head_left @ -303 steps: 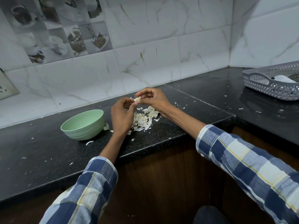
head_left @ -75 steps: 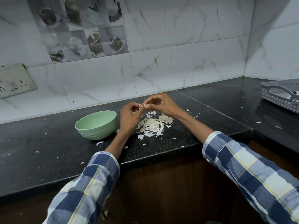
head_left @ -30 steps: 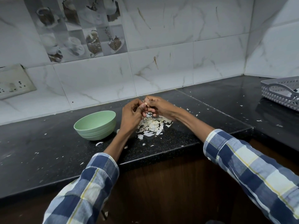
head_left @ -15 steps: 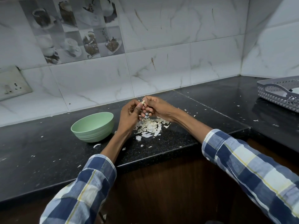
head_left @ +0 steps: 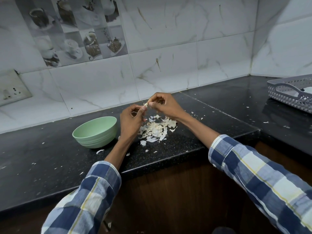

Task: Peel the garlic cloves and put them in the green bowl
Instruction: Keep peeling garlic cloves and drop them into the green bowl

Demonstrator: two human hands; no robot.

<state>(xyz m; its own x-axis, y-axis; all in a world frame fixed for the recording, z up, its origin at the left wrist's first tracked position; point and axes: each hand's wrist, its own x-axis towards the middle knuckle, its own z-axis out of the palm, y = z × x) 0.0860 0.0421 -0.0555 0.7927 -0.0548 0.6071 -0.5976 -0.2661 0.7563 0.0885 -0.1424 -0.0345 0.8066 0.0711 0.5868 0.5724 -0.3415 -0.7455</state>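
Head view shows the right hand point(head_left: 164, 105) pinching a small garlic clove point(head_left: 145, 104) between thumb and forefinger above the black countertop point(head_left: 50, 157), while the left hand point(head_left: 130, 119) has its fingertips closed on the clove's lower end. Both hands hover over the pile of peeled skins point(head_left: 156, 129); the green bowl point(head_left: 95, 131) stands just beside the left hand. Risk: the small clove may slip from the pinch and drop into the skins, where its pale colour would hide it. Loose skin could also cling and reach the bowl.
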